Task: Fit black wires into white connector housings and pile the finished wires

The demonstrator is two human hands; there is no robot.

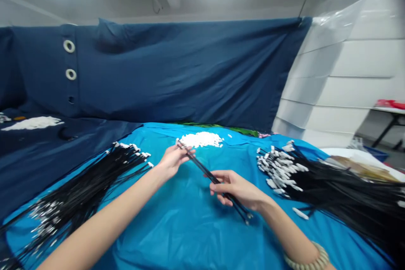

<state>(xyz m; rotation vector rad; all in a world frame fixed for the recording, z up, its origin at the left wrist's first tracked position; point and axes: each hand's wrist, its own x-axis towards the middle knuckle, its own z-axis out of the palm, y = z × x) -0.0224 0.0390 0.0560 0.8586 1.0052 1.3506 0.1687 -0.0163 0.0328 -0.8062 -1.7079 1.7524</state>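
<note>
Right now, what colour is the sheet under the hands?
The sheet is bright blue; head view shows it best.

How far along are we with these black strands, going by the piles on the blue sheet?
Looks mid-job. Possibly done: the left bundle, white tips showing at both ends. In hand: a few black strands, left hand pinching the far end, right hand gripping nearer. Probably left: the bigger right bundle and the heap of white pieces behind. Which bundle is finished is uncertain.
</note>
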